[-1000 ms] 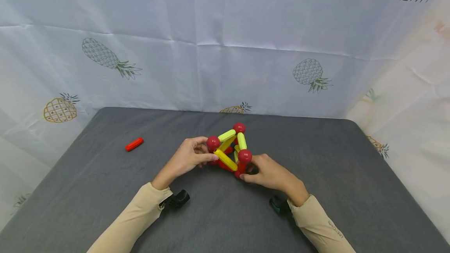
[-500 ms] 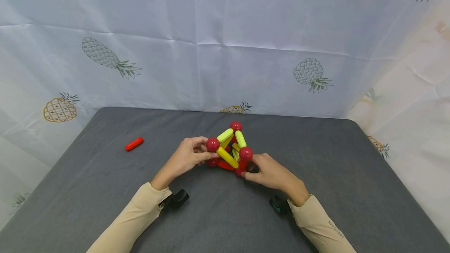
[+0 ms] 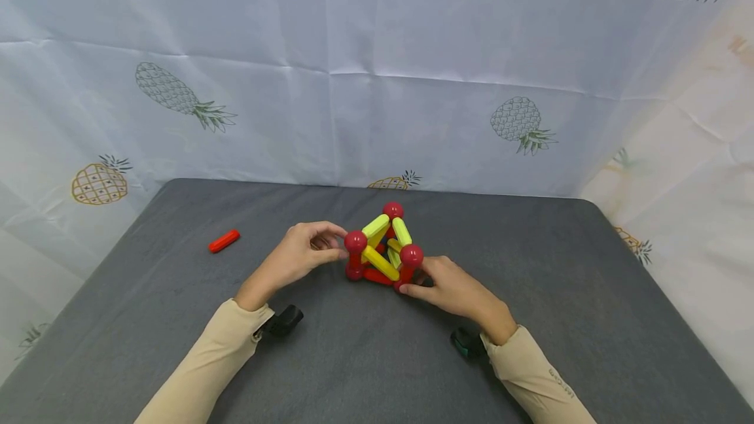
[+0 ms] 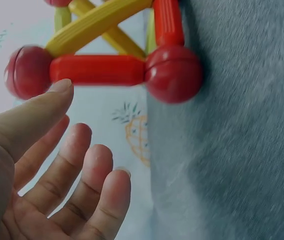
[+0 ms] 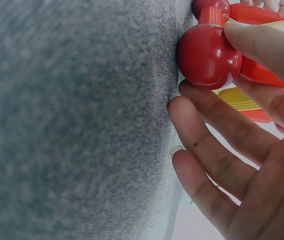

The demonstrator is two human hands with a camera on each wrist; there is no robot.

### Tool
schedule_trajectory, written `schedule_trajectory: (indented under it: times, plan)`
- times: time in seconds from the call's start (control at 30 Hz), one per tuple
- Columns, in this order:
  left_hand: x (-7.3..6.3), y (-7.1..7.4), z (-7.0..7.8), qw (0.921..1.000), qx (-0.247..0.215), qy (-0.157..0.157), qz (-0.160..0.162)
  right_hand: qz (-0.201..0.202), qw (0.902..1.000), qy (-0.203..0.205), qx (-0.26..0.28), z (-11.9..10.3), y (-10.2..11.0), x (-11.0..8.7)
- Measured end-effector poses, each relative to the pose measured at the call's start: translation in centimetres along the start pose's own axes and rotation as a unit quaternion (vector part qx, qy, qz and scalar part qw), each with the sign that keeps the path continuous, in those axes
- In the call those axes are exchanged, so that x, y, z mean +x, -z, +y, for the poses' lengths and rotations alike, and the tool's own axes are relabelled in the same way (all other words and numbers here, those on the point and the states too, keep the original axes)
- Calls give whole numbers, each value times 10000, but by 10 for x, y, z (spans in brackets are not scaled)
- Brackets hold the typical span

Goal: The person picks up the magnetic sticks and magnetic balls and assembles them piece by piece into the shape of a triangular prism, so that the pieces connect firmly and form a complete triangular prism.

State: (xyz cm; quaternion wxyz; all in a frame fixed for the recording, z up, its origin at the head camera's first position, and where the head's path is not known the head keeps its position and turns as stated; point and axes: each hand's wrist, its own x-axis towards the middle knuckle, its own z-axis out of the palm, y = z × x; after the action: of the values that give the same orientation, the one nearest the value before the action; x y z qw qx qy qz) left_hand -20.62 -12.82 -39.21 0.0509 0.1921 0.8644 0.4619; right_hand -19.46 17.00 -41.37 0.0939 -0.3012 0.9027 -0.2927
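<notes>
A ball-and-stick building toy (image 3: 381,264) stands upright on the table, made of red balls joined by red, yellow and yellow-green rods. My left hand (image 3: 294,257) is just left of it, fingers loosely bent and holding nothing. In the left wrist view the thumb lies in front of an upright red rod (image 4: 99,70); whether it touches, I cannot tell. My right hand (image 3: 456,290) holds the toy's near right corner. Seen from the right wrist, thumb and fingers pinch the low red ball (image 5: 206,57), while the other fingers spread beside it.
A loose red rod (image 3: 224,241) lies on the left part of the grey table (image 3: 501,247). Behind the table hangs a pale cloth (image 3: 412,25) with pineapple prints. Both wrists carry small black devices (image 3: 285,320).
My left hand has let go of the toy's left corner and drawn back slightly left. The toy has turned and shifted a little. My right hand keeps its hold, nearly still.
</notes>
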Motion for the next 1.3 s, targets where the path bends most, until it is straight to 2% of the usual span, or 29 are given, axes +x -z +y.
schedule_trajectory:
  times: [0.27,0.5,0.77,0.93,1.17,1.3]
  plan:
    - [-1,17,-4,9994,252,18,242,-37,10000,-16,71,0,0,1]
    - [-3,31,-8,9970,496,260,543,-60,9999,-18,117,1,1,1]
    - [-9,51,-13,9933,784,384,753,-92,9998,-73,138,1,1,1]
    - [-14,63,-18,9914,983,459,733,-102,9998,-54,141,1,1,1]
    - [-21,77,-27,9848,1546,601,514,-49,9999,1,115,1,1,1]
    - [-23,82,-32,9834,1610,710,444,-41,9999,30,114,2,1,1]
